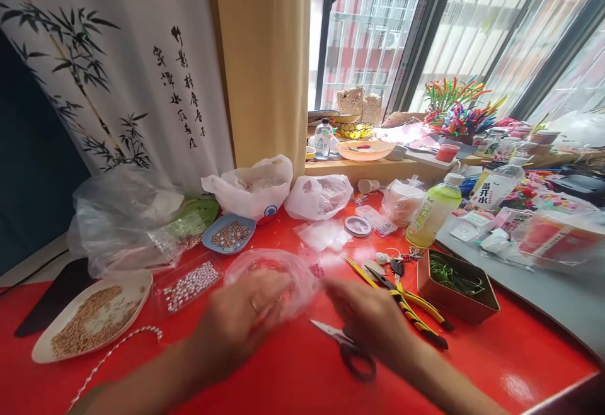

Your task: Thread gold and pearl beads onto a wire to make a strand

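Note:
My left hand [243, 308], with a ring on one finger, is at the near side of a clear plastic bag [302, 267] with small pinkish contents. Its fingers are curled and blurred, and cover part of the bag. My right hand [366, 314] is just right of the bag, fingers bent inward. What either hand pinches is hidden by blur and by the hands. Black-handled scissors [357, 361] lie under my right wrist, blades pointing left. A clear tray of white pearl beads [191, 283] lies left of the bag. Behind it sits a blue-grey dish [220, 248] of brown and pale beads.
A white dish [42, 349] of brown beads and a bead string [111, 355] lie left. Yellow-black pliers [416, 320], a tin [458, 311] with green strands and a drink bottle [435, 210] stand right. Plastic bags [250, 182] line the back of the red table [283, 377].

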Demonstrator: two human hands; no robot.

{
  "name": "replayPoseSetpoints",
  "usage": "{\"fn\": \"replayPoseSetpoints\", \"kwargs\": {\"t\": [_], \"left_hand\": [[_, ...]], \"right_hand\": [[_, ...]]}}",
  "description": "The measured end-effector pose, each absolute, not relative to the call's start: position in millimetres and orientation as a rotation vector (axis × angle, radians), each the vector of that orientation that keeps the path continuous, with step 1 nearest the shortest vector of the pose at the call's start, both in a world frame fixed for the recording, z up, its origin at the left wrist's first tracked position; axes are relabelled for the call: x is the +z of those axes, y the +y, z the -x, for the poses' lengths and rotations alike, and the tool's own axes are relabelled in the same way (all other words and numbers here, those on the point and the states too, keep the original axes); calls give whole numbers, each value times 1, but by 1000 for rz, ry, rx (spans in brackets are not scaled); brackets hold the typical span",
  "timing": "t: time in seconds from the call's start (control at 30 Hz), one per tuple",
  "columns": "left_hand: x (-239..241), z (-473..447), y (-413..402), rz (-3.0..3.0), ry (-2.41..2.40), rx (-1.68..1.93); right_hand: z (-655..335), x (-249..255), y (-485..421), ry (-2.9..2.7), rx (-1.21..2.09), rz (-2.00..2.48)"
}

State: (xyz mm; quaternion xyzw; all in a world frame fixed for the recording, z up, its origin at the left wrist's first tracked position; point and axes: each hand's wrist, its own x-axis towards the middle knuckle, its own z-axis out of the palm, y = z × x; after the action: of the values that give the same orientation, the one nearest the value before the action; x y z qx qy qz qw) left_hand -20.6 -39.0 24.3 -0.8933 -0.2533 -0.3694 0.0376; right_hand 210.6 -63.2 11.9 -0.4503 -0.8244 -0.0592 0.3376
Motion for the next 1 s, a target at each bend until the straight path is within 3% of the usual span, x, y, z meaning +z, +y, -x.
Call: {"fn": "replayPoseSetpoints", "kwargs": {"t": [0.17,0.4,0.67,0.8,1.0], "left_hand": [[75,-51,65,2783,-1326,-1394],[31,-140,185,2645,-1896,-1612],[22,-98,209,2615,-1954,-2199],[34,-96,209,2737,-1838,-2488],[48,-98,218,2767,-1850,-2683]], "right_hand": [[-276,73,48,-1490,-21,1540],[-298,65,161,-1495,88,1699],[-234,19,202,-1846,356,1751],[-234,37,207,-1914,382,1747],[-299,62,201,-1592,297,1843]]}}
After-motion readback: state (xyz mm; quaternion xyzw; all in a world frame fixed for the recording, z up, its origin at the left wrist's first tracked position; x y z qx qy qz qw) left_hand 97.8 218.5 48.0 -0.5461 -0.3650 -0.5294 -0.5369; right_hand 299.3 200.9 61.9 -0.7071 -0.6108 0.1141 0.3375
